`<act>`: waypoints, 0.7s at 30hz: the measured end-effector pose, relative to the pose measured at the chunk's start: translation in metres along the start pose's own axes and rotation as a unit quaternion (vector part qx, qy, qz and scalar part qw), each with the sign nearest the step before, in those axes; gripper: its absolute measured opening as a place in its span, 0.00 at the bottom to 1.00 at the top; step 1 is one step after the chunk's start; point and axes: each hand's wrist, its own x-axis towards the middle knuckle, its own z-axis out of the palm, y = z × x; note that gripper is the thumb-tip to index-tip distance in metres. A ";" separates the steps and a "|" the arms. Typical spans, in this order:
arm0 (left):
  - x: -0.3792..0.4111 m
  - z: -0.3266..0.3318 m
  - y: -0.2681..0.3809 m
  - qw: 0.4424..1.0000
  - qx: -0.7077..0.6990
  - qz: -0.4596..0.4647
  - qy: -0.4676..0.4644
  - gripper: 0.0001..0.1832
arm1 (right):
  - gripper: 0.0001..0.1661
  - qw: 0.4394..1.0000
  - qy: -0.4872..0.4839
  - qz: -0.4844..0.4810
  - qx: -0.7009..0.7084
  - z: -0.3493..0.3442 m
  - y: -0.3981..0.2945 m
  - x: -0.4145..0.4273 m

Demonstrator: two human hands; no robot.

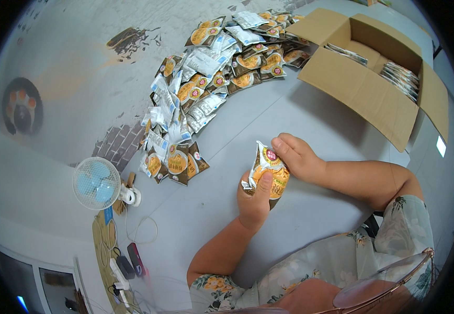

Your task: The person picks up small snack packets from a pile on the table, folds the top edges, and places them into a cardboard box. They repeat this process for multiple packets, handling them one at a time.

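Observation:
Between my two hands is a brown, white and orange snack packet (278,182), held over the tabletop with its printed front up. My left hand (255,200) grips its lower left side, thumb across the front. Fingers of my right hand (299,157) pinch its upper right edge. Beyond them spreads a long heap of similar packets (207,62), some showing brown fronts and others silvery-white backs. At the far right an open cardboard box (360,90) holds packets standing on edge (399,80) in its right part and a thinner row (346,53) on the near left.
A small white clip fan (96,183) with blue blades stands at the left table edge. Cables, a power strip (119,274), a black adapter (125,267) and a dark red device (136,259) lie below it. The box's flaps (362,98) stick out over the table.

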 end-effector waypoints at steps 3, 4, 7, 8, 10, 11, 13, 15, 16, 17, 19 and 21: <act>-0.003 0.000 -0.001 0.999 -0.021 -0.023 -0.027 0.13 | 0.28 0.996 0.006 0.074 0.040 0.005 0.005 0.002; -0.004 0.001 -0.001 0.999 -0.014 -0.015 -0.032 0.13 | 0.28 0.993 -0.011 0.082 0.080 0.005 0.003 0.002; -0.009 0.004 0.001 0.999 -0.001 0.005 -0.054 0.14 | 0.28 0.969 -0.066 0.141 0.192 0.004 -0.015 0.002; -0.009 0.004 0.003 0.998 -0.001 0.006 -0.064 0.14 | 0.28 0.953 -0.086 0.184 0.224 0.003 -0.024 0.002; -0.009 0.004 0.006 0.997 0.001 0.009 -0.077 0.14 | 0.28 0.939 -0.098 0.218 0.247 0.002 -0.028 0.002; -0.007 0.004 0.007 0.997 0.004 0.010 -0.078 0.14 | 0.28 0.943 -0.092 0.211 0.239 0.002 -0.021 0.003; -0.007 0.004 0.008 0.998 0.022 0.001 -0.065 0.13 | 0.28 0.973 -0.071 0.144 0.166 -0.001 -0.012 0.004; -0.009 0.003 0.007 0.998 0.049 -0.021 -0.039 0.13 | 0.28 0.998 -0.040 0.022 0.031 -0.007 -0.008 0.005; -0.009 0.004 0.007 0.990 0.113 -0.061 -0.064 0.14 | 0.27 1.000 -0.023 -0.002 0.004 -0.006 -0.009 0.006; -0.008 0.005 0.008 0.975 0.176 -0.101 -0.088 0.14 | 0.28 0.999 -0.006 -0.026 -0.024 -0.007 -0.011 0.006; -0.009 0.006 0.007 0.954 0.247 -0.117 -0.123 0.15 | 0.29 0.997 -0.016 -0.044 -0.064 -0.008 -0.022 0.003; -0.014 0.009 0.000 0.950 0.267 -0.073 -0.148 0.15 | 0.31 0.993 -0.067 -0.033 -0.087 -0.011 -0.031 -0.004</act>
